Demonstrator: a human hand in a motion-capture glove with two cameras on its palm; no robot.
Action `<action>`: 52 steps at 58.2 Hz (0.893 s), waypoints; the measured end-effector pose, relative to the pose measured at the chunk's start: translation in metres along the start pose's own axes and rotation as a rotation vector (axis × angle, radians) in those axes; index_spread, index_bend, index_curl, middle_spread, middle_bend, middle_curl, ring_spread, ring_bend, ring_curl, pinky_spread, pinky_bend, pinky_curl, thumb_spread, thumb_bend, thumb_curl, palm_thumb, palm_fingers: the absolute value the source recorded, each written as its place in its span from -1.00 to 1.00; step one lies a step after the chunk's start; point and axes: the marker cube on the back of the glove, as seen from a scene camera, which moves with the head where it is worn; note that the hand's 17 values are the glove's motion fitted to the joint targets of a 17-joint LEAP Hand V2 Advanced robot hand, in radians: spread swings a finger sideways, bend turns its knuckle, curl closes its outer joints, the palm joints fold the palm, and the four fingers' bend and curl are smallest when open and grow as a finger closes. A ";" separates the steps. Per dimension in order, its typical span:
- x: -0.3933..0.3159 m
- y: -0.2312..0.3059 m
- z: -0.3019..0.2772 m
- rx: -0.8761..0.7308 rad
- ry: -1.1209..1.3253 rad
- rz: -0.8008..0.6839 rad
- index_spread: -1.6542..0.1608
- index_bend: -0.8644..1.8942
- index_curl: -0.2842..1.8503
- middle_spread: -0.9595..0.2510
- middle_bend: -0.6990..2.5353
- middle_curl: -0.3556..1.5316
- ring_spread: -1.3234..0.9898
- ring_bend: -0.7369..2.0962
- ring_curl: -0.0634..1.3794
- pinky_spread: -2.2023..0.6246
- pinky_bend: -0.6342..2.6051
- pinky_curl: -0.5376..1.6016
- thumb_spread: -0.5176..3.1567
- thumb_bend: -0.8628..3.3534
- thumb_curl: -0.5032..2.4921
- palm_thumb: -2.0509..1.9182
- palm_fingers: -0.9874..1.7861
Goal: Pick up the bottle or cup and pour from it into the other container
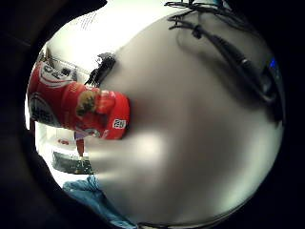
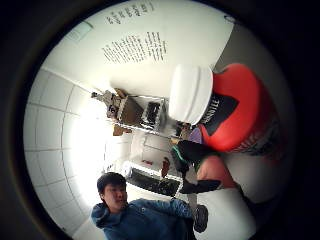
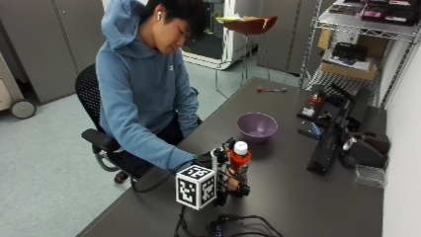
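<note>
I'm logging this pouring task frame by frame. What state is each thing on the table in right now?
Red plastic bottle with a white cap: upright on the table, cap on, gripped.
Gloved right hand: fingers curled round the bottle's lower half.
Purple bowl: upright on the table beyond the bottle, apart from it, nothing visible inside.
Dark grey table: bears the bottle and the bowl.

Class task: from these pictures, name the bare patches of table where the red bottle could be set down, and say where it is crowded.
Bare table lies between the bottle in the gloved right hand and the far edge, and between the purple bowl and the small red item. Crowded: the black equipment along the wall side and the cables at the near edge.
</note>
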 end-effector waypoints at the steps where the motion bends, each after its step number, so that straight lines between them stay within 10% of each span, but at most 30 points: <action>1: 0.000 0.000 0.001 -0.001 -0.010 0.001 0.59 -0.30 -0.59 0.87 -0.43 -0.28 0.24 -0.13 -0.48 0.70 -0.28 -0.15 -0.22 -0.60 -0.42 0.33 -0.29; 23: 0.001 -0.003 0.029 -0.010 -0.097 -0.023 0.56 -0.30 -0.59 0.87 -0.43 -0.27 0.27 -0.09 -0.48 0.71 -0.27 -0.16 -0.24 -0.60 -0.42 0.35 -0.24; 52: -0.007 -0.014 0.059 0.181 -0.150 -0.036 0.67 -0.26 -0.47 0.57 -0.31 -0.15 0.06 -0.04 -0.39 0.57 -0.36 -0.19 -0.49 -0.58 -0.29 0.61 0.40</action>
